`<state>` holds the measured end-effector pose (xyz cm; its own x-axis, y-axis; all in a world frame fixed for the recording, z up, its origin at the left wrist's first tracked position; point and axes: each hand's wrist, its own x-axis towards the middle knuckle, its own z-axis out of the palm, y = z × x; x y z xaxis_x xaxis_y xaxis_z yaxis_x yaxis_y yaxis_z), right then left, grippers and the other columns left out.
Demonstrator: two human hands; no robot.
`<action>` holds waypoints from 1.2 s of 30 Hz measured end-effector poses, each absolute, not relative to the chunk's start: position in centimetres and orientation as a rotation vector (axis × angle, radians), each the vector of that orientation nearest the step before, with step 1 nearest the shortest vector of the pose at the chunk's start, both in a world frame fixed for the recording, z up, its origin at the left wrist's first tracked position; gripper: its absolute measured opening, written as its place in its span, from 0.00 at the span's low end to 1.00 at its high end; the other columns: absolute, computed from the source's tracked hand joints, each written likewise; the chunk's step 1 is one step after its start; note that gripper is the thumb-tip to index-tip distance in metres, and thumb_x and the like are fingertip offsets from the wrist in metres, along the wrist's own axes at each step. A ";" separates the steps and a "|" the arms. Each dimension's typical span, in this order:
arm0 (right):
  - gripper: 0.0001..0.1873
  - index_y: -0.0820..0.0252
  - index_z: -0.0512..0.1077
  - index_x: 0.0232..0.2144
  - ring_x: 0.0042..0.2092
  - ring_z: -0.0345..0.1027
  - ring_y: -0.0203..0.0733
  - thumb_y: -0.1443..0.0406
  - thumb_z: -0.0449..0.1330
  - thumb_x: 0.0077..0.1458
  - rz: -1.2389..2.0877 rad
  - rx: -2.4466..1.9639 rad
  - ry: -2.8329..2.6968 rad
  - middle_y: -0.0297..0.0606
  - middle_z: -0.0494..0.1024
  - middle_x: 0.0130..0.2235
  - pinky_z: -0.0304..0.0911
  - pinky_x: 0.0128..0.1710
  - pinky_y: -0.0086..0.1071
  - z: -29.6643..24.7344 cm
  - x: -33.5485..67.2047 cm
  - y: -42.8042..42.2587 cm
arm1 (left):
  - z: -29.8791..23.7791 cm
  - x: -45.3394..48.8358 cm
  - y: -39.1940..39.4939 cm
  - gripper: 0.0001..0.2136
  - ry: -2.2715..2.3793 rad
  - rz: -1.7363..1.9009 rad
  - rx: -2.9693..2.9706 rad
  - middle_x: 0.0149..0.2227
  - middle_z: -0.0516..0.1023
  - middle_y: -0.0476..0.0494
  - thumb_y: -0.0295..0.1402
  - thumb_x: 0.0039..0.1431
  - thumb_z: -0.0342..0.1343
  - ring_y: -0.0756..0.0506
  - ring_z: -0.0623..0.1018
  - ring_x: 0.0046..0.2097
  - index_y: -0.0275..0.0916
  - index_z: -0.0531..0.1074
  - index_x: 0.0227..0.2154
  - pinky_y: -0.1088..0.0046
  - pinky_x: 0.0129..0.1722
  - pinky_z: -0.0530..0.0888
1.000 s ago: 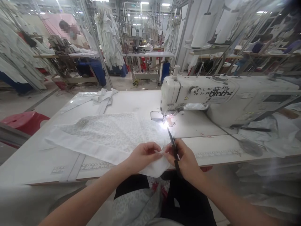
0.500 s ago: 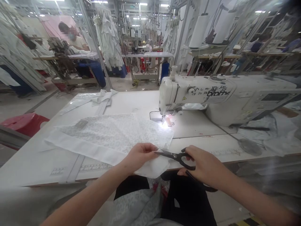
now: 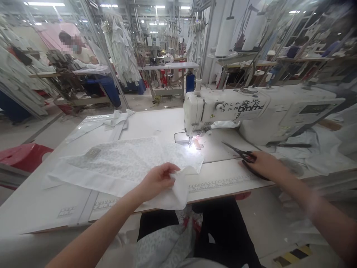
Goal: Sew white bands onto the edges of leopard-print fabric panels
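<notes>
A pale patterned fabric piece [image 3: 125, 158] with a plain white border lies spread on the sewing table, its far right corner near the lit needle of the sewing machine [image 3: 192, 139]. My left hand [image 3: 158, 180] is at its near right side, fingers curled in a pinch on the fabric's edge, where a white flap hangs toward the table's front edge. Off to the right, my right hand [image 3: 266, 165] is closed round the black handles of a pair of scissors [image 3: 240, 152]. The blades point up and left over the table, apart from the fabric.
Fabric scraps [image 3: 118, 119] lie at the table's far left, and more white cloth [image 3: 320, 149] is heaped at the right by the machine. A red stool [image 3: 26, 156] stands left of the table. Patterned cloth [image 3: 158, 242] rests on my lap. A co-worker [image 3: 79, 48] sits at the back left.
My right hand has carried the scissors away from the fabric, right and up toward the machine bed. My left hand stays at the fabric's edge, its fingers a little looser.
</notes>
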<state>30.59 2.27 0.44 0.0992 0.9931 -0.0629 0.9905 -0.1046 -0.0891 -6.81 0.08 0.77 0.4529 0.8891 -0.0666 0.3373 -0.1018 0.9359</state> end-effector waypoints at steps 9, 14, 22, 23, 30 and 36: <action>0.17 0.66 0.69 0.22 0.34 0.70 0.53 0.56 0.54 0.51 0.157 -2.271 -1.985 0.48 0.72 0.25 0.57 0.30 0.36 1.6 31.1 4.3 | 0.4 -6.8 0.0 0.18 1.079 0.651 2.405 0.37 0.68 0.45 0.22 0.48 0.48 0.46 0.70 0.38 0.41 0.64 0.43 0.71 0.36 0.66; 0.12 0.62 0.72 0.34 0.42 0.68 0.49 0.59 0.56 0.53 0.188 -1.946 -2.021 0.45 0.74 0.38 0.61 0.39 0.37 2.6 24.8 0.9 | 0.8 -6.2 -0.8 0.14 0.929 1.009 2.423 0.32 0.67 0.48 0.21 0.52 0.48 0.51 0.69 0.32 0.41 0.63 0.41 0.76 0.31 0.66; 0.08 0.59 0.70 0.27 0.33 0.64 0.39 0.60 0.58 0.53 1.333 -0.930 -1.506 0.33 0.71 0.28 0.61 0.36 0.32 2.2 14.0 -4.8 | 3.1 -4.7 -2.3 0.12 0.945 1.177 2.578 0.28 0.67 0.49 0.25 0.51 0.53 0.50 0.67 0.29 0.39 0.64 0.40 0.76 0.28 0.65; 0.08 0.59 0.69 0.27 0.32 0.63 0.38 0.60 0.58 0.53 1.339 -0.925 -1.489 0.33 0.70 0.28 0.60 0.35 0.32 2.2 13.8 -5.0 | 3.5 -4.8 -2.4 0.13 0.948 1.215 2.646 0.31 0.69 0.46 0.26 0.52 0.53 0.48 0.68 0.33 0.38 0.64 0.41 0.73 0.32 0.66; 0.05 0.59 0.66 0.28 0.32 0.61 0.36 0.64 0.58 0.53 1.270 -0.908 -1.416 0.32 0.67 0.28 0.58 0.33 0.30 2.7 14.5 -6.4 | 6.1 -4.1 -2.5 0.12 0.592 1.160 2.950 0.39 0.72 0.42 0.23 0.55 0.46 0.43 0.67 0.47 0.39 0.69 0.40 0.61 0.50 0.59; 0.04 0.59 0.67 0.28 0.31 0.58 0.36 0.66 0.57 0.55 1.172 -0.906 -1.547 0.32 0.65 0.28 0.56 0.32 0.30 5.0 15.6 -7.4 | 7.1 -2.6 -4.2 0.06 0.695 0.952 2.231 0.28 0.70 0.49 0.23 0.53 0.53 0.52 0.69 0.29 0.39 0.69 0.34 0.78 0.28 0.65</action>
